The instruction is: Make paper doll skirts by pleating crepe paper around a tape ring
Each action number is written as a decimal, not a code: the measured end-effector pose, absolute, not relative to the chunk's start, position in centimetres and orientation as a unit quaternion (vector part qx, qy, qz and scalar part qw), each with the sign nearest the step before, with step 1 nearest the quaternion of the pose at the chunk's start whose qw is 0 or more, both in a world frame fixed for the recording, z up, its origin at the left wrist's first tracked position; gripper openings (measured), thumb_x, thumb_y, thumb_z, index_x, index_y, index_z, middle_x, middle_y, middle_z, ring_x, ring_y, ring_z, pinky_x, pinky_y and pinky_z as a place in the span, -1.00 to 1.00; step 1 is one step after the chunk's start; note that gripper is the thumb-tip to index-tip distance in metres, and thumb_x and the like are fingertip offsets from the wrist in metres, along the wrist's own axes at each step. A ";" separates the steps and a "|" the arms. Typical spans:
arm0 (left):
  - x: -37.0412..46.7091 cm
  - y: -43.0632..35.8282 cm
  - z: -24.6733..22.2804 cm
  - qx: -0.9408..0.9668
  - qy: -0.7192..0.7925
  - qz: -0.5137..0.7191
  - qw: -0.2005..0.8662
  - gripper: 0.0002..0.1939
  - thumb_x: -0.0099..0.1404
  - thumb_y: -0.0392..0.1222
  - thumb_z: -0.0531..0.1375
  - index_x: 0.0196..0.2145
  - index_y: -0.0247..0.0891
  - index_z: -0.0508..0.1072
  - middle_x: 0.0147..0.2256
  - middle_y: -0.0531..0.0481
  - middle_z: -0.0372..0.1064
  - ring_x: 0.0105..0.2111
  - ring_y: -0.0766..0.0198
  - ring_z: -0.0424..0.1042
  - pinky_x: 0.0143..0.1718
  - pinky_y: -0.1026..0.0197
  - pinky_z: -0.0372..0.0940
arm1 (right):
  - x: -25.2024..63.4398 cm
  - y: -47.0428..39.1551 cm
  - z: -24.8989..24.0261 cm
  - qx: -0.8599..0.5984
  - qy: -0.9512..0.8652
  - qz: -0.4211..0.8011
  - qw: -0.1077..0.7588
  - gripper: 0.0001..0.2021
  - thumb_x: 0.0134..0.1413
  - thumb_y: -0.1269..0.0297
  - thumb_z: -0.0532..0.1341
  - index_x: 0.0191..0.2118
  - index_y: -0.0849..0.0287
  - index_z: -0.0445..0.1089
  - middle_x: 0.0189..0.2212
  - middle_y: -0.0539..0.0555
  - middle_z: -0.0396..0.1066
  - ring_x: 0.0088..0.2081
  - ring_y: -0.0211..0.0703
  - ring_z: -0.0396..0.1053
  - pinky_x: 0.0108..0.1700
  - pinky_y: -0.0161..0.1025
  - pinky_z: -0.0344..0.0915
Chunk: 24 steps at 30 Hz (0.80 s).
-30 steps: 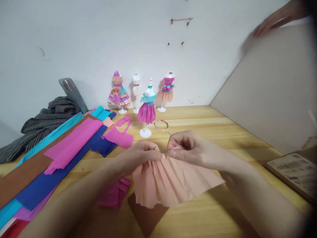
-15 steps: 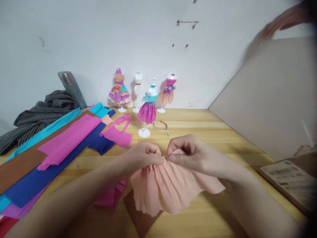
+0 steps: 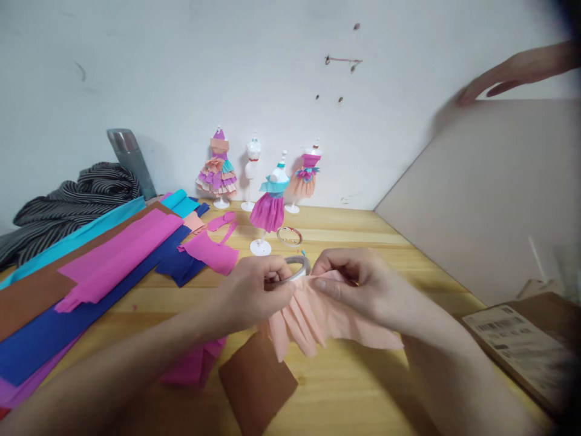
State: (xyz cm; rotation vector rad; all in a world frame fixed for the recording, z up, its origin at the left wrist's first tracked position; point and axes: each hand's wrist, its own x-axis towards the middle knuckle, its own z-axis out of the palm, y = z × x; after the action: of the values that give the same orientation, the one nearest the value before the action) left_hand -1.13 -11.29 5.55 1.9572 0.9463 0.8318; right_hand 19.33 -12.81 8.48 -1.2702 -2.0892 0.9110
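A strip of pleated peach crepe paper [image 3: 313, 321] hangs between my hands above the table. My left hand [image 3: 261, 287] pinches its gathered top edge on the left. My right hand [image 3: 351, 281] is closed on the same edge a little to the right, thumb on top. A roll of tape [image 3: 303, 264] shows just behind the pinched edge; whether it lies on the table or touches my left fingers I cannot tell. Under the paper lies a brown square sheet [image 3: 256, 384], with a folded magenta piece [image 3: 197, 363] partly hidden by my left forearm.
Several small dress forms stand at the back, one in a magenta skirt [image 3: 267, 212], near a bracelet-like ring [image 3: 289, 236]. Crepe sheets [image 3: 122, 254] and a striped cloth [image 3: 77, 194] fill the left. Another person's hand [image 3: 517, 72] rests on the right partition [image 3: 490, 181], above a labelled parcel [image 3: 503, 339].
The peach paper is bunched up higher and narrower, uncovering more of the brown square. The tape roll has come into sight behind it. The view has shifted slightly, and the other person's hand shows more.
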 end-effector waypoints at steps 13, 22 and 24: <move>-0.9 -11.8 4.6 0.824 0.371 0.383 0.192 -0.81 0.19 -0.30 0.04 -0.57 -0.29 0.21 -0.63 0.16 0.08 -0.61 0.45 0.07 -0.56 0.33 -0.08 | 18.1 -14.1 8.5 -0.438 -0.789 0.310 0.297 -0.82 0.15 0.32 0.13 -0.44 0.22 0.39 -0.60 -0.04 0.27 -0.54 -0.31 0.16 -0.50 -0.36 0.11; -1.2 -11.7 4.6 0.828 0.371 0.362 0.215 -0.81 0.27 -0.22 0.04 -0.45 -0.30 0.37 -0.55 0.06 0.34 -0.55 0.36 0.26 -0.50 0.30 0.05 | 18.0 -13.8 8.4 -0.405 -0.788 0.338 0.318 -0.81 0.17 0.31 0.15 -0.39 0.23 0.47 -0.51 0.03 0.42 -0.48 -0.27 0.28 -0.43 -0.35 0.20; -1.2 -11.7 4.5 0.826 0.364 0.365 0.229 -0.79 0.29 -0.19 0.04 -0.44 -0.30 0.37 -0.54 0.05 0.37 -0.54 0.35 0.29 -0.49 0.29 0.09 | 18.0 -13.8 8.5 -0.402 -0.783 0.341 0.330 -0.83 0.16 0.33 0.16 -0.38 0.23 0.47 -0.50 0.03 0.44 -0.46 -0.26 0.31 -0.42 -0.36 0.22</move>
State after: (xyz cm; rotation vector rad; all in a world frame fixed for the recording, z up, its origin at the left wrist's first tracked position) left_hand -1.20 -11.71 4.51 2.2731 1.0020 1.0049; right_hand 18.02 -13.78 8.49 -1.0524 -2.0485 0.8918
